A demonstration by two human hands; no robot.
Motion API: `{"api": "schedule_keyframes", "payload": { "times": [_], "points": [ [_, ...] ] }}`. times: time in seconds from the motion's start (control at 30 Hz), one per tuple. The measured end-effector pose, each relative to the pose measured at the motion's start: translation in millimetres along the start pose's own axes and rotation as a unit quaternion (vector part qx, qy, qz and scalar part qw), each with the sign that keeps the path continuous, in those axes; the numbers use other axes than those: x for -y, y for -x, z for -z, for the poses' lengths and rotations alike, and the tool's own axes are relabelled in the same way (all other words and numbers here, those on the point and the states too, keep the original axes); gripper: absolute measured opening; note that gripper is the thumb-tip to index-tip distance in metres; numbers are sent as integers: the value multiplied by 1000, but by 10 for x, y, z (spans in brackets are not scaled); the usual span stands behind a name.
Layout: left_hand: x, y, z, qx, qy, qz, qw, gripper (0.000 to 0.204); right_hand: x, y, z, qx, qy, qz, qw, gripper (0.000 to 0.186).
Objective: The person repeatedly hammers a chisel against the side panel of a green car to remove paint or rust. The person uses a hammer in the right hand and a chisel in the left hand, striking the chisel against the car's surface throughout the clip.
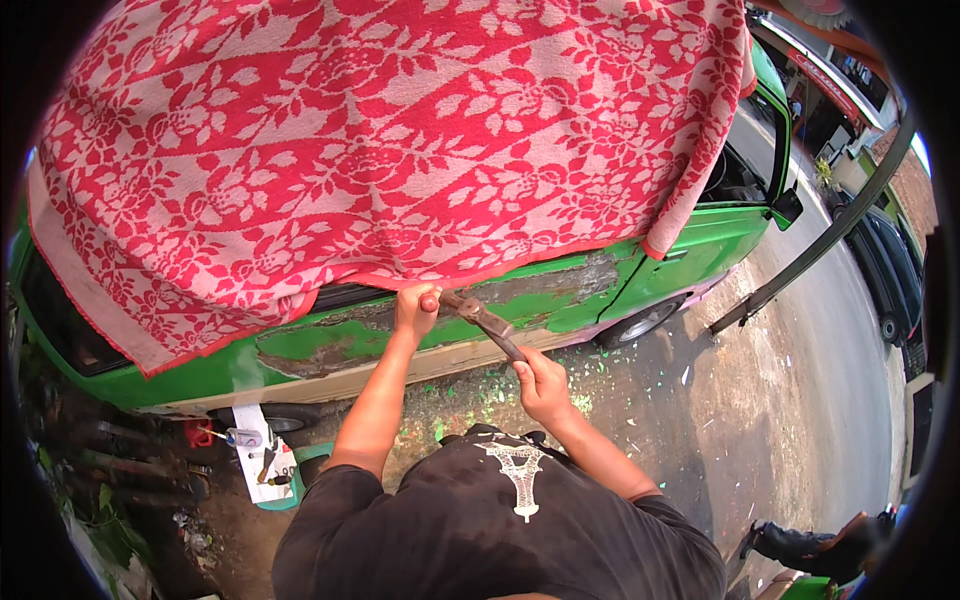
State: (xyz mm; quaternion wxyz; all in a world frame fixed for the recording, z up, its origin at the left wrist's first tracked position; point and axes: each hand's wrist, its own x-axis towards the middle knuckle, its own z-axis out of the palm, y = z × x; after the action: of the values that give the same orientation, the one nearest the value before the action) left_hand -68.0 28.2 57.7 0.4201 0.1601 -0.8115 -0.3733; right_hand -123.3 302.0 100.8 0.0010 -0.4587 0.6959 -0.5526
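Where the van's (575,312) paint is broken by bare patches, I monitor a paired hold close to its side.
I read the left grip (415,310) as closed fully round a red-handled tool (429,302), leaving the butt exposed, probably to keep the fingers clear; its working end is hidden from me. The right grip (544,385) is wrapped round the lower end of a brown hammer-like tool (485,322), a hold that likely leaves its head free to swing. That head is just beside the red butt; I cannot tell whether they touch. Both tools stand near the side panel, below the hem of the red floral cloth (400,130), which drapes over the upper bodywork, presumably as cover. Chips (490,388) dot the ground (690,440).
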Motion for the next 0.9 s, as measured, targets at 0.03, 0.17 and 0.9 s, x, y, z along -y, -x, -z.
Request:
{"api": "schedule_keyframes", "payload": {
  "times": [0.03,0.17,0.9],
  "points": [
    [11,29,21,-10,17,-15,1000,27,-22,-50,-9,63,58,-44,995,26],
    [128,49,-3,-23,9,63,998,30,-213,56,130,42,-25,-98,994,22],
    [-202,683,-51,-79,-81,-49,992,27,-854,149,553,99,-229,-211,945,25]
  ]
}}
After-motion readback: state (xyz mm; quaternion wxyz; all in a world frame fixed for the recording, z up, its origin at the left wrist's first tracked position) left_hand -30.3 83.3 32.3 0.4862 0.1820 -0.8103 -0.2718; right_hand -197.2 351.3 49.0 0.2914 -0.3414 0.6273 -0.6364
